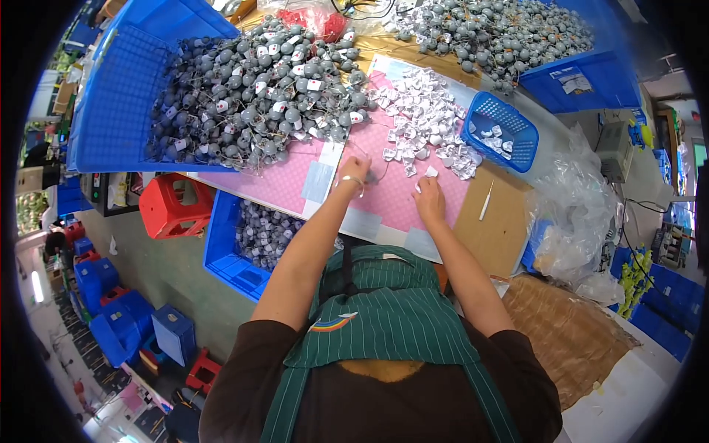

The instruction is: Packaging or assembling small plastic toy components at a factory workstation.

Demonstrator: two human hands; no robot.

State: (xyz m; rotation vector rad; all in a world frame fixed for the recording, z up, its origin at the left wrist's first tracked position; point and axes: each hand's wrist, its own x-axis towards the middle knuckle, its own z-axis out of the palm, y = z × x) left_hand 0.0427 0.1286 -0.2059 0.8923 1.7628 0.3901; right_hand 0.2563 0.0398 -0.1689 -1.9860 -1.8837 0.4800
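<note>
My left hand [356,173] is over the pink mat [284,183], its fingers drawn together in a pinch. A thin dark wire and something greyish show beside its palm; what the fingers grip is too small to make out. To its right, my right hand [429,198] has its fingers closed, with a small white folded piece [431,172] at the fingertips. Just beyond it spreads a heap of similar white pieces [422,111]. Grey balls with thin wires [258,96], some bearing white tags, form a big pile at the far left.
A large blue crate [118,96] lies tipped behind the ball pile. More grey balls [487,37] lie at the back right. Beside the white heap stands a blue basket [502,111]. A white pen-like tool [486,201] rests on brown board. Below left are a red stool [173,207] and a blue bin [225,255].
</note>
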